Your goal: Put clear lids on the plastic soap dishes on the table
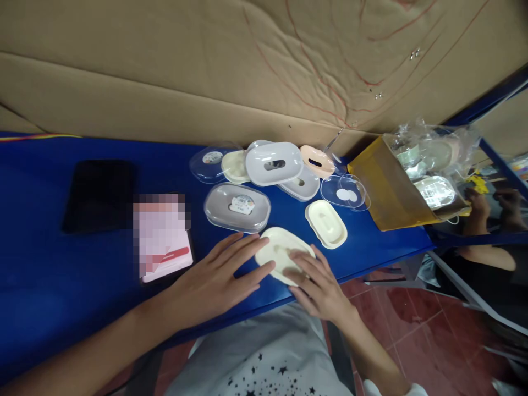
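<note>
A cream plastic soap dish [280, 246], oval with a raised rim, is between my hands near the table's front edge. At its left side is my left hand [225, 275], fingers stretched out and fingertips by the rim. My right hand [319, 283] grips the dish from the right, its fingers over the inner face; the grip's underside is hidden. Just behind my left fingers sits a grey soap box [237, 207] with a clear lid and a label. Another cream dish piece [326, 224] lies to the right.
Grey slotted trays [274, 164], a peach slotted tray [317, 161] and clear lids [345, 192] lie behind. At the right, a cardboard box [375, 190] holds bagged pieces. A phone [165, 242] and a black flat object [98, 195] are left on the blue table [37, 275].
</note>
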The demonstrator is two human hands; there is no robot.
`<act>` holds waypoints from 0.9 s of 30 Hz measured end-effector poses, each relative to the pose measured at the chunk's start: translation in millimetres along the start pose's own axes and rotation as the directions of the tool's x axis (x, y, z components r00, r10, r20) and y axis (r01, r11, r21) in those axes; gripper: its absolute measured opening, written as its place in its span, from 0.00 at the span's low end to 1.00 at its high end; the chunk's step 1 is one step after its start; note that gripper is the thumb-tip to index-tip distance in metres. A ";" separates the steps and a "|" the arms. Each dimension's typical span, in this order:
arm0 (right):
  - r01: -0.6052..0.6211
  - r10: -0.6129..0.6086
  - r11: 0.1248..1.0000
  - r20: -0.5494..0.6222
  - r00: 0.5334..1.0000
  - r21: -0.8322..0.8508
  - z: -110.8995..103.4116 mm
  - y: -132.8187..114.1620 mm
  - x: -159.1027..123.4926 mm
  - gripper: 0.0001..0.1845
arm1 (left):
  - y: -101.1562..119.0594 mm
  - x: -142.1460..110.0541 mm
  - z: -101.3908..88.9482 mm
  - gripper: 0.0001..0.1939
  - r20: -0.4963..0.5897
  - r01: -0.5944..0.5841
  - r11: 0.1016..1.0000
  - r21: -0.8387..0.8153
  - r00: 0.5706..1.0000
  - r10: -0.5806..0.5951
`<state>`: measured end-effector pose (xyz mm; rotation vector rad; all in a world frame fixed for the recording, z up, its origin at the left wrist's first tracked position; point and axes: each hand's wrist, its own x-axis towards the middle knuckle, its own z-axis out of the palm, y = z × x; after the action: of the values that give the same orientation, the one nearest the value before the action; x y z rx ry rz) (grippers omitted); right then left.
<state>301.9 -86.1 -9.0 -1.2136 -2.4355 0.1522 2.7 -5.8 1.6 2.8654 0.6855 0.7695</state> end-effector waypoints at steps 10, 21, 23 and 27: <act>-0.319 0.262 0.934 -0.301 0.917 -0.160 -62.4 108.9 25.3 0.21 | -4.4 -1.0 4.3 0.04 0.181 -0.050 0.998 0.045 0.983 0.041; -0.137 0.158 0.945 0.048 0.986 -0.298 -33.8 111.2 136.5 0.16 | -2.9 -0.3 -1.5 0.08 0.216 -0.053 0.996 0.066 0.976 0.037; -0.147 0.155 0.945 0.005 0.988 -0.293 -51.3 105.7 131.6 0.15 | -1.9 1.3 -2.4 0.10 0.208 -0.054 0.996 0.074 0.977 0.037; -0.114 0.109 0.958 -0.032 0.994 -0.265 -90.5 66.4 96.6 0.17 | 1.7 2.9 -6.0 0.20 0.162 -0.034 0.996 0.078 0.987 0.021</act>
<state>336.3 22.8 85.3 -1.4605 -2.4302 -0.1593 2.7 -6.2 8.4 2.9731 0.6715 0.5169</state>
